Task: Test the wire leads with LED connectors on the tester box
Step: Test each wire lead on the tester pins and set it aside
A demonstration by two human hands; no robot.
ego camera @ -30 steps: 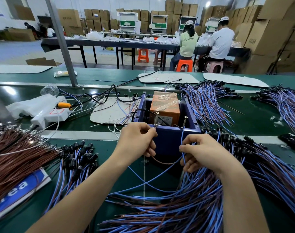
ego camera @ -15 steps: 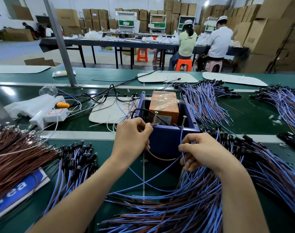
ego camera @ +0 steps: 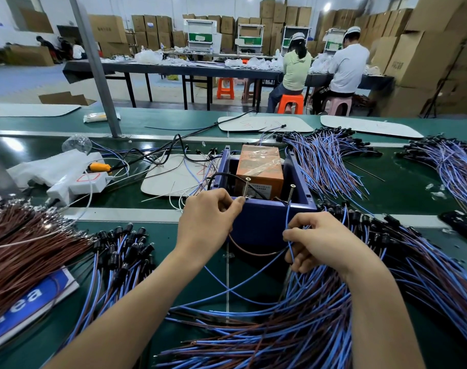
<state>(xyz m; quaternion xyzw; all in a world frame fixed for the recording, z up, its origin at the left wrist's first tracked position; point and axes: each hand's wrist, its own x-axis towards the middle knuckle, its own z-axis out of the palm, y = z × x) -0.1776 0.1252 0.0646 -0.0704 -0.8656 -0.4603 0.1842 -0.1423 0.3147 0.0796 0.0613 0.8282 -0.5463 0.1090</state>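
The blue tester box (ego camera: 261, 222) stands mid-table with an orange block (ego camera: 260, 169) inside and two upright screw posts, the left screw (ego camera: 246, 187) and the right screw (ego camera: 291, 192). My left hand (ego camera: 208, 222) pinches the brown lead (ego camera: 253, 252) against the foot of the left screw. My right hand (ego camera: 317, 242) pinches the blue lead (ego camera: 288, 217), which runs up to the right screw. Its LED end is hidden in my hands.
A big heap of blue-and-brown leads (ego camera: 320, 315) lies under my right arm. A pile with black LED holders (ego camera: 120, 249) lies at left, beside brown wires (ego camera: 21, 249). More bundles (ego camera: 328, 158) lie behind the box. A white power strip (ego camera: 77, 182) sits at left.
My left hand has moved up and right, bringing the brown lead back to the left screw after dipping away. My right hand has stayed put with the blue lead.
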